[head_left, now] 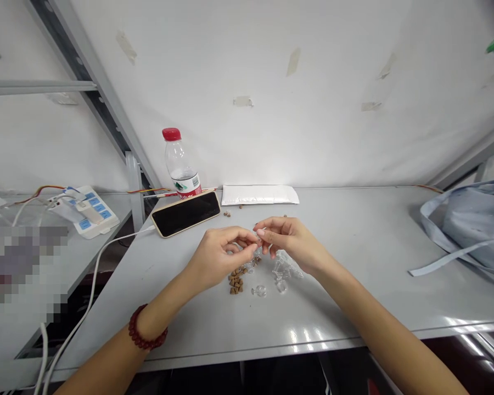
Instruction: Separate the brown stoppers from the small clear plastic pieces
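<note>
My left hand (220,255) and my right hand (290,241) meet above the table, thumbs and fingers pinched together. Between their fingertips is a small clear piece, mostly hidden, whose exact shape I cannot make out. Beneath my left fingers lies a pile of small brown corks (236,283). A tiny clear bottle (260,291) rests on its side in front of the hands, with another clear bottle (281,285) to its right. Several more clear pieces (287,266) lie heaped under my right hand, partly covered by it.
Behind the hands are a phone (186,214) on a charging cable, a red-capped water bottle (182,164) and a flat white packet (260,195). A few loose corks (226,214) lie near the packet. A pale blue bag (473,225) sits right; a power strip (96,211) lies left.
</note>
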`<control>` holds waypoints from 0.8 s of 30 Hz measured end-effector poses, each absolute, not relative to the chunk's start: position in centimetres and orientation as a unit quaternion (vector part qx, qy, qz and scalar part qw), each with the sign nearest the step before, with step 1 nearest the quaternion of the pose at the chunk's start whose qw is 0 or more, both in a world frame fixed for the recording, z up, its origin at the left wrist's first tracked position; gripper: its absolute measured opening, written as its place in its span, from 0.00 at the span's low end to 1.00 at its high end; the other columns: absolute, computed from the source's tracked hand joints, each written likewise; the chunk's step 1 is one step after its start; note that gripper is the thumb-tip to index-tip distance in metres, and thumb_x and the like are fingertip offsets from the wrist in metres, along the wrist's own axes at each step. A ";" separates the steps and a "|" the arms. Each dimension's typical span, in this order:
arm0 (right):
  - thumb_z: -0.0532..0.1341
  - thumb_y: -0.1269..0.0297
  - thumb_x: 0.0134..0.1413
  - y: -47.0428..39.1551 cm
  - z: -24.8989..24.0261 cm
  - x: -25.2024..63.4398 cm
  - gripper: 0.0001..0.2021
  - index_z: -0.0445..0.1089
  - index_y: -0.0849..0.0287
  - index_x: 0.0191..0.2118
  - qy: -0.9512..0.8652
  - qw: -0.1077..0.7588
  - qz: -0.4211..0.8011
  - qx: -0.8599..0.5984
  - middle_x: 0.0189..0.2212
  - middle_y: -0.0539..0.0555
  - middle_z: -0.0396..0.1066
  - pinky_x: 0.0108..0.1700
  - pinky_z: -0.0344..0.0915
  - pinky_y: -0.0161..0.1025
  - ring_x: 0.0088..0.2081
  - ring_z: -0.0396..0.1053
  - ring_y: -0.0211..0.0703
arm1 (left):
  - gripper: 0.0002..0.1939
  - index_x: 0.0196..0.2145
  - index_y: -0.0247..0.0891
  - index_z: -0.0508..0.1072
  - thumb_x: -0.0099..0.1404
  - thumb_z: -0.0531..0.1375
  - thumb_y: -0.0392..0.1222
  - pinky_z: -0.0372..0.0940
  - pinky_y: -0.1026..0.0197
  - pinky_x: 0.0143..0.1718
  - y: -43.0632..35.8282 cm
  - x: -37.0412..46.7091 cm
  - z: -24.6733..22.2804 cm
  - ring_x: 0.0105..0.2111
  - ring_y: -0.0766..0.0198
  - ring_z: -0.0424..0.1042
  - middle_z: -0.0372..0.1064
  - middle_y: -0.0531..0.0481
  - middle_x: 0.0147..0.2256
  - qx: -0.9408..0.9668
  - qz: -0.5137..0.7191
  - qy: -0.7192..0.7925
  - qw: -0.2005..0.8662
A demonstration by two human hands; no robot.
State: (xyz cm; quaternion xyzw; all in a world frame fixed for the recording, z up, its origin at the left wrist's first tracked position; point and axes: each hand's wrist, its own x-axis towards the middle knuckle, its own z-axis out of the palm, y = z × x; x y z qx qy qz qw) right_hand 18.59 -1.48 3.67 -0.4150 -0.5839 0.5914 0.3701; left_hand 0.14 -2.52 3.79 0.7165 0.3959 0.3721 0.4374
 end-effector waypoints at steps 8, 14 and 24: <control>0.61 0.58 0.54 -1.8 3.7 18.4 0.12 0.71 0.63 0.31 -0.598 0.362 0.593 -0.400 0.25 0.51 0.69 0.25 0.63 0.32 0.23 0.66 0.33 | 0.05 0.34 0.35 0.76 0.60 0.60 0.37 0.70 0.65 0.33 -2.4 0.1 3.5 0.31 0.65 0.74 0.75 0.49 0.32 0.734 0.394 0.377 0.404; 0.60 0.58 0.55 -2.0 3.3 17.9 0.13 0.70 0.62 0.28 -0.625 0.374 0.551 -0.407 0.21 0.48 0.66 0.24 0.63 0.33 0.21 0.65 0.33 | 0.05 0.32 0.34 0.73 0.58 0.62 0.39 0.71 0.64 0.33 -1.9 -0.1 3.4 0.31 0.64 0.75 0.75 0.50 0.30 0.693 0.379 0.395 0.469; 0.55 0.65 0.57 -1.4 3.1 18.6 0.09 0.70 0.61 0.32 -0.739 0.265 0.377 -0.491 0.20 0.48 0.66 0.24 0.56 0.33 0.20 0.59 0.32 | 0.08 0.29 0.36 0.74 0.57 0.60 0.43 0.64 0.65 0.27 -1.5 -0.5 3.4 0.26 0.65 0.71 0.74 0.51 0.27 0.752 0.225 0.460 0.416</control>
